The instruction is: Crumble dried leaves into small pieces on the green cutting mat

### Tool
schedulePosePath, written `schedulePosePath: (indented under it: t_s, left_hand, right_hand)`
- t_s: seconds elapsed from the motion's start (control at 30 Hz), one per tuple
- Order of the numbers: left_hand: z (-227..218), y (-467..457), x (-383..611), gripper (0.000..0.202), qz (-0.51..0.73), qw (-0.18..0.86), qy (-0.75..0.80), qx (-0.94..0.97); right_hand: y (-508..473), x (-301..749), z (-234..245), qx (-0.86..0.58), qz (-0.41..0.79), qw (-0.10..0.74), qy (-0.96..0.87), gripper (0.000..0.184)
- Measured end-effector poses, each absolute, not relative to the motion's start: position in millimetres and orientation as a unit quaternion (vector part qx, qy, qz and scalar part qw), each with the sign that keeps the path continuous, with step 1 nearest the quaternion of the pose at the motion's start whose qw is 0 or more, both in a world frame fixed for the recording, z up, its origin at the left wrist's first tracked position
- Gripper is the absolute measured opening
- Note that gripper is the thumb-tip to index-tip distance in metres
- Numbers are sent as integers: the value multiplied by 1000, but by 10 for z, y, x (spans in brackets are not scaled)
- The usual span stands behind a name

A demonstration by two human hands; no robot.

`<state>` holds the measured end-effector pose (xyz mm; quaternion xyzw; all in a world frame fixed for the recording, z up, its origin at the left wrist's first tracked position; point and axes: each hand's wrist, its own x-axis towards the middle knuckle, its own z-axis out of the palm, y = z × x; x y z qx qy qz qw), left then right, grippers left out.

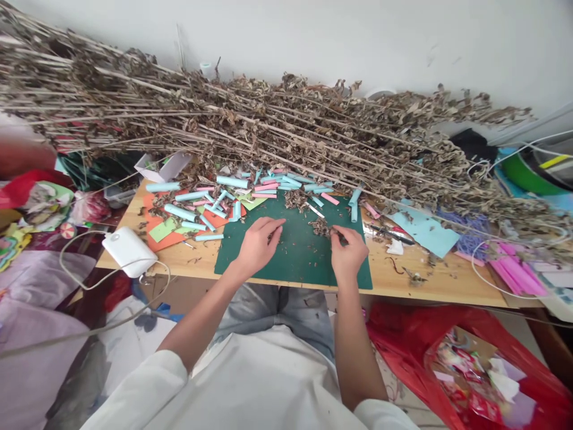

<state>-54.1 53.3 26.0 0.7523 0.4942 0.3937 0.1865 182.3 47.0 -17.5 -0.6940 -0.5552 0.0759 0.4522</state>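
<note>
My left hand (261, 245) hovers above the left part of a dark green cutting mat (295, 263). Its fingers are curled towards the thumb, with a small dark bit between them too small to name. On the mat's right side my right hand (350, 254) pinches crumbled dried leaves, its fingertips at the edge of a small heap of dried leaves (319, 226). A second leaf heap (295, 199) lies farther back, with a thin white paper tube (314, 209) between the two. Rolled blue paper tubes (179, 212) and pink paper tubes (265, 195) lie scattered behind and left of the mat.
Long dried plant stalks (250, 122) stretch along the back of the wooden table (474, 280). A white power bank (129, 251) with a cable rests at the left edge. Blue paper (427, 230) and a dark pen (391, 234) lie right; below hangs a red bag (403, 334) of scraps.
</note>
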Motion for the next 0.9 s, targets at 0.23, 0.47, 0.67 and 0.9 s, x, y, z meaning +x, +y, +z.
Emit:
schedulePosePath:
  t_s: [0.23,0.47,0.67,0.9]
  left_hand:
    - [272,367,-266,25,390,351,484,700]
    - [33,378,182,28,386,593,483,515]
    - [6,406,297,50,463,745,395,272]
    - [42,389,42,41,511,710,428,228]
  right_hand:
    - [536,1827,-137,-704,138,534,-447,27]
    - [502,1692,-87,-660,235,607,-375,29]
    - [301,1528,76,-612,224,497,-573,16]
    - [245,1323,170,-546,276,473,-634,26]
